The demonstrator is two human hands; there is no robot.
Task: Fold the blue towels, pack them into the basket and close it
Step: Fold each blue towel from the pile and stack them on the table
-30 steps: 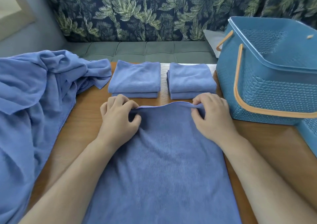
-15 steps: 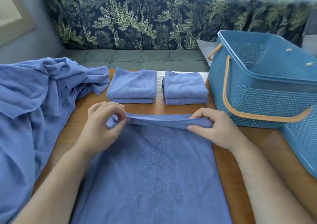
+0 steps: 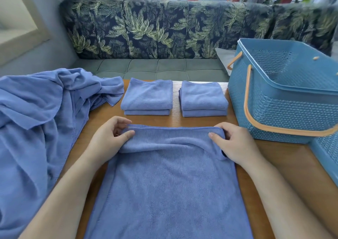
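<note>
The left hand (image 3: 109, 139) and the right hand (image 3: 236, 145) each pinch a far corner of the towel (image 3: 170, 193), with the thumb on top and the fingers (image 3: 120, 122) curled round the cloth. The far edge is lifted and rolled back toward the person, over the rest of the towel. That part lies flat on the table (image 3: 274, 161) and runs from the fingers to the near edge of view. Just beyond the fingers, not touching them, two folded stacks sit side by side: the left stack (image 3: 147, 96) past the left hand and the right stack (image 3: 202, 97) past the right. Near the right-hand fingers, to their right, stands the basket (image 3: 283, 110), open on top, its orange handle (image 3: 285, 131) lying down against the near wall. Another blue perforated piece (image 3: 327, 158) lies at the right edge; I cannot tell what it is. Left of the left-hand fingers a heap (image 3: 36, 119) of unfolded blue cloth covers that end of the table. A leaf-print sofa (image 3: 164, 31) stands behind.
</note>
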